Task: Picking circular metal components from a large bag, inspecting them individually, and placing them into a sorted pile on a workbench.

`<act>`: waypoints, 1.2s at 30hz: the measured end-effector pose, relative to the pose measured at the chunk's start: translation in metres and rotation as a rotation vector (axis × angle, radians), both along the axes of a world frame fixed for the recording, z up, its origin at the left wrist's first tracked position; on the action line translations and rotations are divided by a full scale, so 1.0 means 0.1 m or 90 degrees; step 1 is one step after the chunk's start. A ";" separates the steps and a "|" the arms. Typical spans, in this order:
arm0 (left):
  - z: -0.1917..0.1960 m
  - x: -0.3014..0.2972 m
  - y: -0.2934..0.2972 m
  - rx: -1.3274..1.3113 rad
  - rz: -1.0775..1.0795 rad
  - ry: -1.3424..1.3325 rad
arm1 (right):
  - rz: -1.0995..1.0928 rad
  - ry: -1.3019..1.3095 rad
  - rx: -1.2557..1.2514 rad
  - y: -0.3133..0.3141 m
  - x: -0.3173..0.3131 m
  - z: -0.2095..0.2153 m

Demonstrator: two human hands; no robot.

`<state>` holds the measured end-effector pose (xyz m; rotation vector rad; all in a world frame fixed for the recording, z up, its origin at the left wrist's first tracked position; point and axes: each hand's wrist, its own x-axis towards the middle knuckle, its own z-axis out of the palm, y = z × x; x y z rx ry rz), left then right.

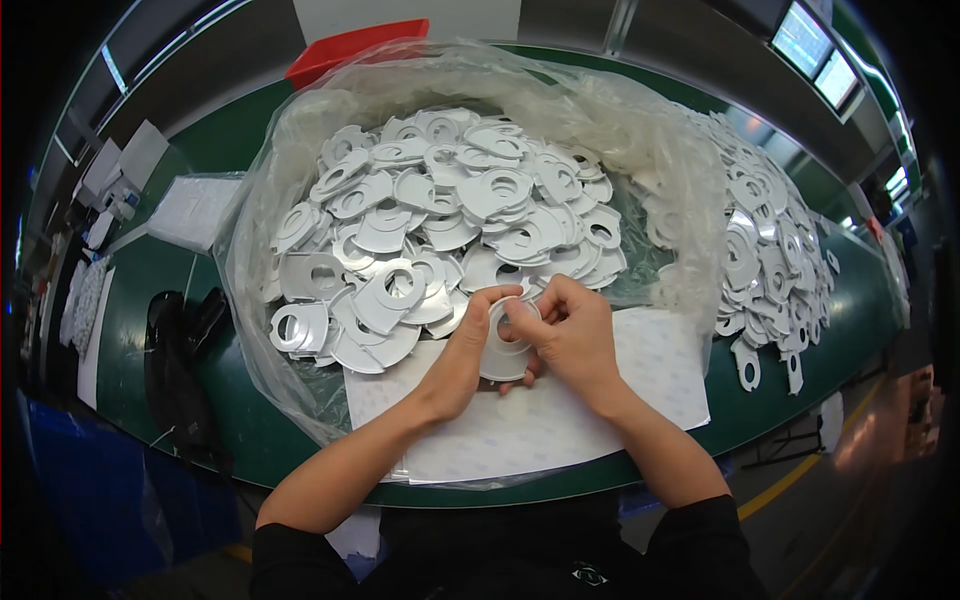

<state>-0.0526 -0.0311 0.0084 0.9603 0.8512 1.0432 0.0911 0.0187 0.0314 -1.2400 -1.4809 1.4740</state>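
Between my hands, over the white paper sheet (470,435), is a flat white part (505,362) with a round hole. My left hand (465,350) grips it along its left edge, some fingers curling underneath. My right hand (578,335) is closed at its upper right, thumb and fingertips pinching near the hole's rim; whether something small sits between them cannot be made out. Just beyond, a heap of similar white parts (395,285) fills an open clear plastic bag (250,250).
A second pile of white parts (765,240) lies on the right side of the green table (125,335). At the back stands a red bin (350,48). On the left are a black item (175,370) and a stack of clear-wrapped white sheets (197,210).
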 end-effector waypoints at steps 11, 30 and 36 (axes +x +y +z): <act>0.03 -0.05 0.07 -0.084 0.013 -0.050 | 0.127 -0.257 0.208 -0.01 0.13 0.16; 0.17 -0.23 0.02 0.071 0.040 -0.012 | 0.022 0.106 0.016 0.38 0.53 0.24; 0.50 -0.42 0.06 0.534 0.403 0.726 | -0.369 0.443 0.274 0.78 1.29 0.46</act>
